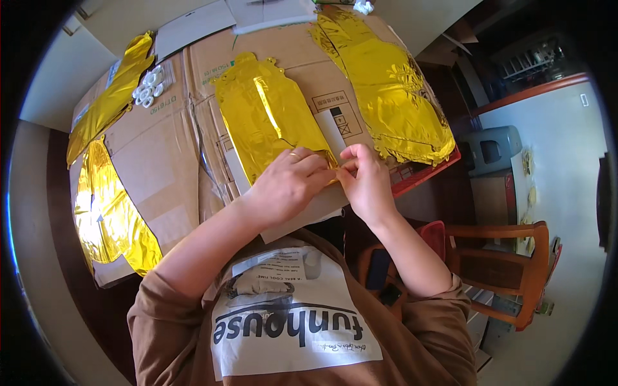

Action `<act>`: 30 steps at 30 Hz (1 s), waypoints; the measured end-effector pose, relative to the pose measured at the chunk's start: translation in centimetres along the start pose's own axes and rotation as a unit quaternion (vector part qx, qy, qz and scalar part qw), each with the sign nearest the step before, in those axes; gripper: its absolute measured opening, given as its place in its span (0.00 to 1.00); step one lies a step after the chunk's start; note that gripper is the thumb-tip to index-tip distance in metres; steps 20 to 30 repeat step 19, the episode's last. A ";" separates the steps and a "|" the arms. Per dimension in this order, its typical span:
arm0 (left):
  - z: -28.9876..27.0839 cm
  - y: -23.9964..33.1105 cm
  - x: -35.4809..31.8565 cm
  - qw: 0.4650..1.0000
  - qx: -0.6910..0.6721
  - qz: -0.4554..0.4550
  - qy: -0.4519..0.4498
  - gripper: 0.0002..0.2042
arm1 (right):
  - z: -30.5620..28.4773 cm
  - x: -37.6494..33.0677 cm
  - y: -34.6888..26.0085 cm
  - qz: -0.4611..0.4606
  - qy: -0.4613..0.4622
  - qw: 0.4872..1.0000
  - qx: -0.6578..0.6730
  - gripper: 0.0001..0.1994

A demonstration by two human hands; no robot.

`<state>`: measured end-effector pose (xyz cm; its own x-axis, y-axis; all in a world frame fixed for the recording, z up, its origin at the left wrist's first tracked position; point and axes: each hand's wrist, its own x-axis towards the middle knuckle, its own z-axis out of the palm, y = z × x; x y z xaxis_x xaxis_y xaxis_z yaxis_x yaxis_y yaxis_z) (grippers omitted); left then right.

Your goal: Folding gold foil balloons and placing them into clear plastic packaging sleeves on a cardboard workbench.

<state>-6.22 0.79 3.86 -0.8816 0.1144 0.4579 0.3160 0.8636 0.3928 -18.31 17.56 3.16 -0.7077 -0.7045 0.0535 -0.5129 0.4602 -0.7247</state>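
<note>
A flat, uninflated gold foil balloon [257, 109] lies in front of me on cardboard, with small tabs along its far end. My left hand [290, 183], a ring on one finger, is curled over its near edge. Beside it my right hand [367, 186] pinches the near right corner between thumb and fingers. The fingertips of both hands almost meet there, and they hide the exact spot being held. A pale card [331, 132] shows under the balloon's right side.
Flattened cardboard [154, 132] covers the table. More gold foil pieces lie at the right [399, 96], far left [112, 109] and near left [109, 206]. White rings [149, 87] sit in a bunch at the left. A wooden chair [534, 270] stands to my right.
</note>
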 end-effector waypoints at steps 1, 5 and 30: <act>1.0 -0.6 0.5 1.000 0.000 0.025 -0.015 0.13 | 0.1 -0.1 0.2 -0.008 0.009 1.000 -0.012 0.14; 2.3 -2.8 0.8 0.999 0.003 0.031 -0.035 0.15 | 0.6 -0.7 0.3 -0.023 0.030 0.998 -0.048 0.13; 2.7 -2.9 0.9 0.999 -0.004 0.014 -0.038 0.18 | 2.1 -3.0 2.3 -0.153 0.151 0.963 -0.163 0.14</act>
